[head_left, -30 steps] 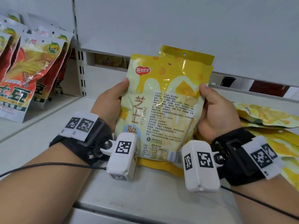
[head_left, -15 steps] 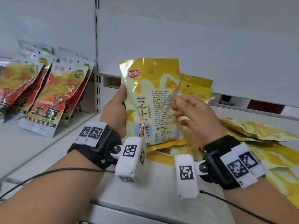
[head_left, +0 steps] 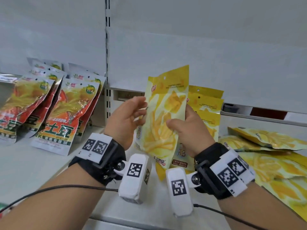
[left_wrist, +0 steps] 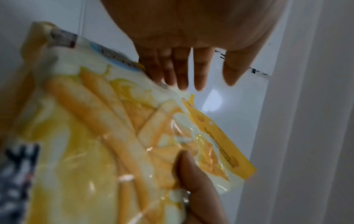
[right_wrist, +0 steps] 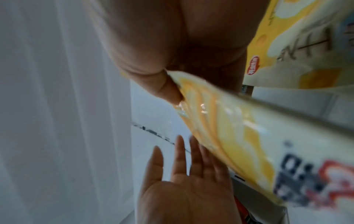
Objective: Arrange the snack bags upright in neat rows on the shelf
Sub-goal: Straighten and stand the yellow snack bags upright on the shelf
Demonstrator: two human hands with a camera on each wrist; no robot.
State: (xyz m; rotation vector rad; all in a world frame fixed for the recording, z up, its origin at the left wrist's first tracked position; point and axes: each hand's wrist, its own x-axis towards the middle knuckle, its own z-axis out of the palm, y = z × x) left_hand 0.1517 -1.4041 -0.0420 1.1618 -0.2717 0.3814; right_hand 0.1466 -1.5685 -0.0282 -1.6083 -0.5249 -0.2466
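My right hand [head_left: 182,128] grips a yellow snack bag [head_left: 166,117] upright above the shelf [head_left: 33,163], thumb on its printed front. In the right wrist view the thumb [right_wrist: 166,86] pinches the bag [right_wrist: 229,128] at its edge. My left hand [head_left: 127,113] is flat beside the bag's left edge with straight fingers [left_wrist: 182,68], holding nothing; whether it touches the bag [left_wrist: 95,136] is unclear. More yellow bags [head_left: 206,103] stand upright just behind the held one, against the back panel.
Several red and orange snack bags [head_left: 66,113] lean in rows on the shelf's left part. Several yellow bags [head_left: 265,143] lie flat in a pile at the right. A slotted upright post [head_left: 107,47] divides the white back panel.
The bag has been turned from its text side to its picture side. My left hand let go and opened flat; my right hand now holds the bag. The view shifted up and left.
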